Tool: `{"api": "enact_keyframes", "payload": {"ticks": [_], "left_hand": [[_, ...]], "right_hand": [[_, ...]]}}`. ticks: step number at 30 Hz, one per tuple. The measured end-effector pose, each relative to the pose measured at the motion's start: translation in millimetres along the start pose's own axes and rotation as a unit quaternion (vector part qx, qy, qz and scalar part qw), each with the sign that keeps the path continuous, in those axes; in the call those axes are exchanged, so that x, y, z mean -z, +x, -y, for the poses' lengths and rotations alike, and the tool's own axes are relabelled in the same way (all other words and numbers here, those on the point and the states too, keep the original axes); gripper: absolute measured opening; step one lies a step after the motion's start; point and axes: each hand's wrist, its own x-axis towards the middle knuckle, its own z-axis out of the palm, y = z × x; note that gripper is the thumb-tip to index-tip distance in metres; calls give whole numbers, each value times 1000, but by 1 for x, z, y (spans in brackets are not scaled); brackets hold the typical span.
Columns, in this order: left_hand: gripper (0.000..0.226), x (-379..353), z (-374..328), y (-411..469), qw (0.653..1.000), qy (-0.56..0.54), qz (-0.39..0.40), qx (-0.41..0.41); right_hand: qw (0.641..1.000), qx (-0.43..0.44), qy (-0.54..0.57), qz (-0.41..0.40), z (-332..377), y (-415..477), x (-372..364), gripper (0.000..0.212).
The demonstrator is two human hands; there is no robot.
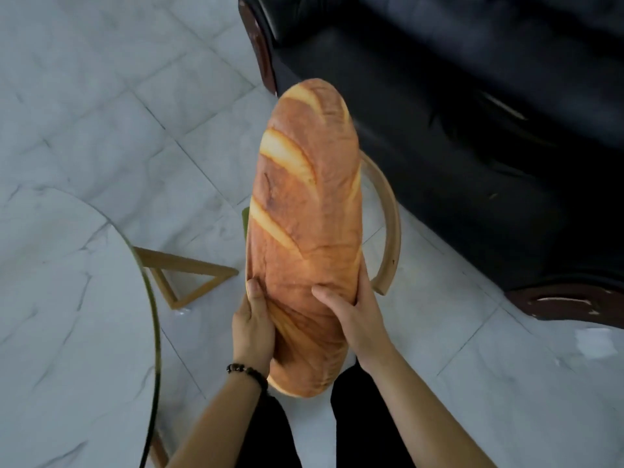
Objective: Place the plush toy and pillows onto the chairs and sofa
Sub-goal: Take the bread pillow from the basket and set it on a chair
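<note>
A long bread-shaped pillow (305,214), printed like a golden loaf, is held lengthwise in front of me. My left hand (254,327) grips its lower left side, and my right hand (356,312) grips its lower right side. The pillow hangs over a wooden chair (388,211), of which only the curved backrest and a sliver of green seat show. The black leather sofa (472,130) fills the upper right.
A round marble-topped table (67,298) with a gold rim stands at the left, its wooden legs (189,278) showing beneath. The floor is pale marble tile (118,79). My dark trouser legs show at the bottom.
</note>
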Motion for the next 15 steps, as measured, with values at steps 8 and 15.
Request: {"api": "enact_keyframes", "payload": {"ticks": [8, 15], "left_hand": [[108, -71, 98, 126, 988, 83, 67, 114], [95, -97, 89, 183, 990, 55, 124, 48]], "right_hand": [[977, -127, -165, -48, -98, 150, 17, 99], [960, -102, -226, -128, -117, 146, 12, 111]]}}
